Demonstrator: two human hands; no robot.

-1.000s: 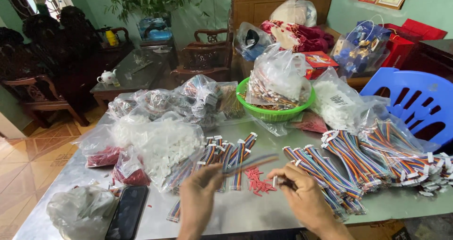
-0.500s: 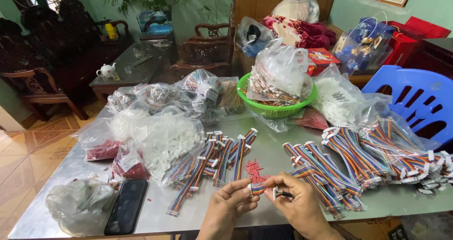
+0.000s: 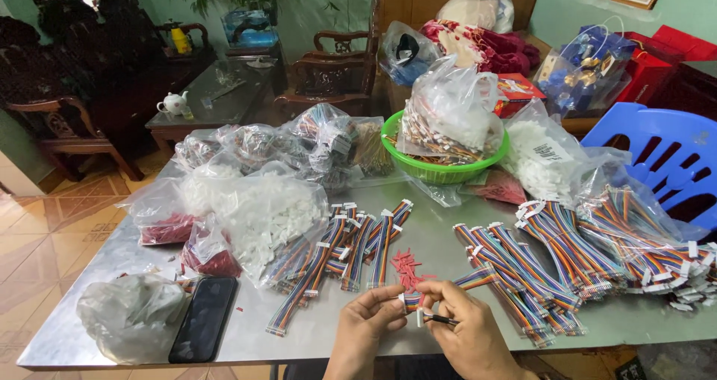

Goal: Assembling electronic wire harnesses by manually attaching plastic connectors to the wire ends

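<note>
My left hand (image 3: 367, 325) pinches the white-plug end of a rainbow ribbon cable (image 3: 472, 280) that trails off to the right over the metal table (image 3: 112, 253). My right hand (image 3: 463, 329) is close beside it, gripping a thin dark tool (image 3: 437, 319) whose tip meets a small white connector between the two hands. Just beyond my fingers lies a scatter of small red pieces (image 3: 407, 266). A pile of rainbow cables (image 3: 347, 245) lies ahead on the left, and a larger heap (image 3: 567, 253) on the right.
A black phone (image 3: 203, 318) lies at the front left beside a crumpled clear bag (image 3: 131, 313). Bags of white connectors (image 3: 254, 208) and red parts (image 3: 168, 227) sit at the left. A green basket (image 3: 441, 169) with a filled bag stands mid-table. A blue plastic chair (image 3: 661, 152) stands at the right.
My hands were apart, the left one raised with a cable. They have come together near the table's front edge, now joined over the cable's end and a small connector.
</note>
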